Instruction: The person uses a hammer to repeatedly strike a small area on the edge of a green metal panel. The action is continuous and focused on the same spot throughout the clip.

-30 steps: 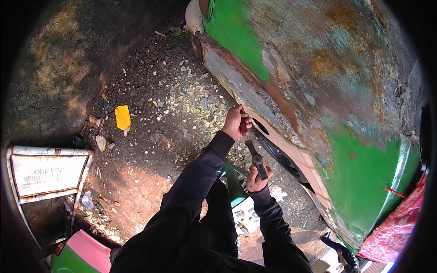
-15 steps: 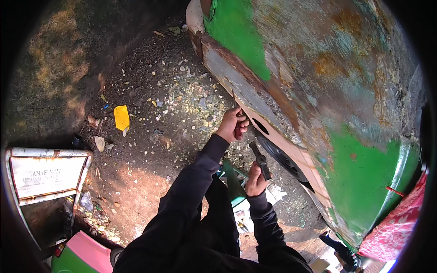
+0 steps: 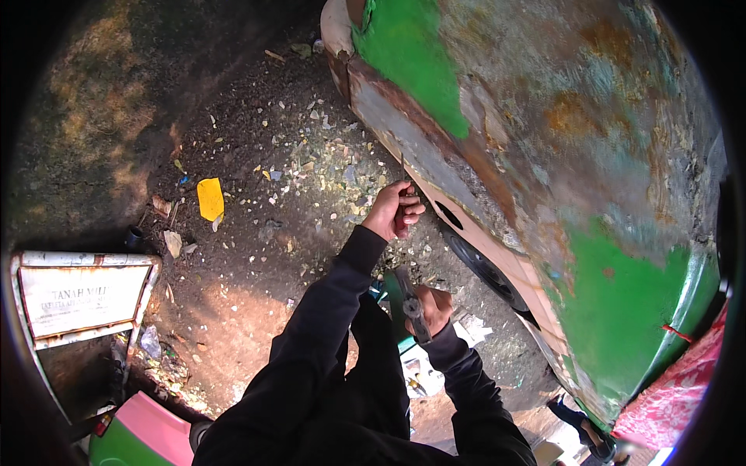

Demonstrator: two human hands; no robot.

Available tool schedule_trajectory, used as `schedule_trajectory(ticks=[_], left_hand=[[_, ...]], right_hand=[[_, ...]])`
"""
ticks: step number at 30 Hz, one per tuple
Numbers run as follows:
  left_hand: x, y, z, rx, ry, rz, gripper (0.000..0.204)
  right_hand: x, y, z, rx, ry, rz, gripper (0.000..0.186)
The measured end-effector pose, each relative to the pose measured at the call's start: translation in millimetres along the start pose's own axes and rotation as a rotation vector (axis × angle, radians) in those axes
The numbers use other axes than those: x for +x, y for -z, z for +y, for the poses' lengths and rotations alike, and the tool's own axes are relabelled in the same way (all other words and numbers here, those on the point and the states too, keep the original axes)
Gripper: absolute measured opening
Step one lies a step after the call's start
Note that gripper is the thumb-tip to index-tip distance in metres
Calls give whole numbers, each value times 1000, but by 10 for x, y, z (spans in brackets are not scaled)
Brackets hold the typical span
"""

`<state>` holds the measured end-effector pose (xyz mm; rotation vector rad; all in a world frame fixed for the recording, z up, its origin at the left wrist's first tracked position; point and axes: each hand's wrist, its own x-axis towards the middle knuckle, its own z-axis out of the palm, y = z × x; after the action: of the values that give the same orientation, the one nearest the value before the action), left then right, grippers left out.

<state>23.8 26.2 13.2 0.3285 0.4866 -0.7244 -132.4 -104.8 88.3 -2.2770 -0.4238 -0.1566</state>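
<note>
Head view: patchy green vehicle body (image 3: 544,155), right.
Left hand (image 3: 395,213): curled around a slim tool (image 3: 402,165) near the body's lower edge.
Right hand (image 3: 437,305): gripping a hammer (image 3: 414,311), nearer, left of the wheel (image 3: 488,269).

Daylight falls in patches: a warm, bright pool lies on the bare ground (image 3: 249,318) at lower left and faint dapples at upper left, while the top centre sinks into deep shade and the black sleeves (image 3: 311,330) lose nearly all detail. Glare streaks the pale metal strip (image 3: 665,316) on the vehicle (image 3: 567,124), and the lower right rim burns out to bluish white. The hammer (image 3: 412,306) looks smeared, the lettering on the sign (image 3: 81,299) is soft, and the fisheye lens bends straight edges inside a black, rounded border.
</note>
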Motion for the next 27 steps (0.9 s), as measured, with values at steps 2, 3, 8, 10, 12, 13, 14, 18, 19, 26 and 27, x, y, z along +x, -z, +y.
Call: schedule_trajectory(ticks=[2, 3, 8, 10, 12, 13, 14, 18, 19, 26, 27], left_hand=[[-3, 38, -42, -37, 26, -12, 24], [-15, 73, -64, -73, 26, -4, 24], [26, 69, -27, -28, -43, 20, 24], [38, 9, -12, -23, -35, 23, 24], [53, -75, -71, -63, -14, 47, 24], [109, -90, -128, -88, -83, 127, 25], [176, 77, -43, -138, -54, 69, 25], [281, 178, 27, -80, -43, 84, 27], [271, 146, 55, -51, -55, 101, 27], [29, -37, -162, -7, -84, 79, 22], [16, -43, -156, -6, -83, 66, 22]], right_hand=[[124, -87, 130, -140, -182, -123, 25], [142, -29, 87, -103, -166, -112, 25], [62, 149, -123, -23, 24, 30, 33], [112, 183, -140, 37, 194, 120, 34], [194, 87, 1, -78, -91, -79, 34], [200, 52, 72, -141, -234, -178, 34], [250, 15, 104, -172, -179, -124, 28], [-48, 85, 105, 8, -147, 109, 39], [-32, 104, 62, -11, -169, 102, 38], [1, 171, -7, 84, -274, 69, 28], [-7, 156, -3, 93, -277, 81, 27]])
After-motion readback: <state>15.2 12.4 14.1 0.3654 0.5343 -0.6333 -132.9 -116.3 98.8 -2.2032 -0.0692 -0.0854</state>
